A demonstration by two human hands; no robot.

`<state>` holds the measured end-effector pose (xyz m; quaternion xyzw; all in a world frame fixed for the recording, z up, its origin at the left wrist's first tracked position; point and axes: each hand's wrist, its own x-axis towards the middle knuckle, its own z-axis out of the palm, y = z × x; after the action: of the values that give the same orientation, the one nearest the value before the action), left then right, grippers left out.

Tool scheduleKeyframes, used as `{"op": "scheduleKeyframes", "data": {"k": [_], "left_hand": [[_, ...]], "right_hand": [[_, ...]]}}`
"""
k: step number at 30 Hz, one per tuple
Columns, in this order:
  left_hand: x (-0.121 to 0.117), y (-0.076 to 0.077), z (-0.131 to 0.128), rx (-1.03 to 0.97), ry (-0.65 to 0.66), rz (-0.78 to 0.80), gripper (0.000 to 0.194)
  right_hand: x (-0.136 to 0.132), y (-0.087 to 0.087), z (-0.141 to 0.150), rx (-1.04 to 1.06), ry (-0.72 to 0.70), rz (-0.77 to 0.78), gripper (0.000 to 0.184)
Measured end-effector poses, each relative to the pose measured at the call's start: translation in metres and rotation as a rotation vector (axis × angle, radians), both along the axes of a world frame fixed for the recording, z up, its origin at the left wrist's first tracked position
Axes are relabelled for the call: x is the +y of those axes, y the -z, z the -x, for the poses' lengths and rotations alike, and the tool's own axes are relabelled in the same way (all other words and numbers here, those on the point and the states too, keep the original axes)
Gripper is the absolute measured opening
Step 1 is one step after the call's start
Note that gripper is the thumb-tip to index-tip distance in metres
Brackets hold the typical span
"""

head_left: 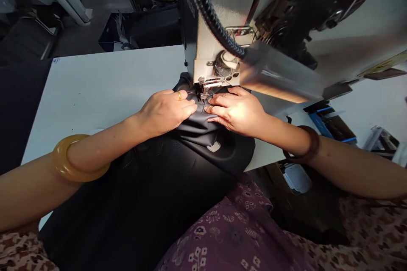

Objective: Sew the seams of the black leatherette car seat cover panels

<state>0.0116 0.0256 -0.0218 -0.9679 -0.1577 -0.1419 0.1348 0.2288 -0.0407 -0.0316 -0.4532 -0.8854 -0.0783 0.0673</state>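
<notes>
Black cloth [152,194] lies across the white counter [104,80], its gathered far end under the presser foot [204,96] of the sewing machine [203,59]. From where I stand, the left hand [165,110] rests on it left of the foot, fingers bent; whether they pinch, I can't tell. The right hand [240,110] lies opposite, fingers loosely extended and pressing the folds, just beyond a pale patch [214,147].
</notes>
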Motion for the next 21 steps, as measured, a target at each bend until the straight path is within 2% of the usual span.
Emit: {"op": "scheduleKeyframes", "data": {"k": [3, 7, 13, 16, 19, 21], "left_hand": [[-0.002, 0.003, -0.001, 0.010, 0.020, -0.129, 0.032], [-0.005, 0.006, -0.003, -0.005, -0.003, -0.175, 0.030], [-0.010, 0.010, -0.007, 0.012, -0.038, -0.240, 0.031], [-0.010, 0.009, -0.009, 0.046, -0.057, -0.238, 0.033], [-0.006, 0.002, -0.012, 0.125, -0.048, -0.229, 0.037], [-0.001, -0.004, -0.012, 0.188, 0.001, -0.224, 0.037]], "right_hand": [[0.004, -0.005, -0.001, 0.007, -0.007, 0.023, 0.039], [0.010, -0.012, -0.001, -0.068, 0.036, 0.102, 0.036], [0.014, -0.015, -0.007, -0.112, -0.013, 0.044, 0.037], [0.005, -0.015, -0.002, -0.064, 0.015, 0.087, 0.039], [-0.011, -0.014, 0.014, -0.036, 0.075, 0.081, 0.058], [-0.020, -0.011, 0.026, -0.060, 0.130, 0.047, 0.059]]}}
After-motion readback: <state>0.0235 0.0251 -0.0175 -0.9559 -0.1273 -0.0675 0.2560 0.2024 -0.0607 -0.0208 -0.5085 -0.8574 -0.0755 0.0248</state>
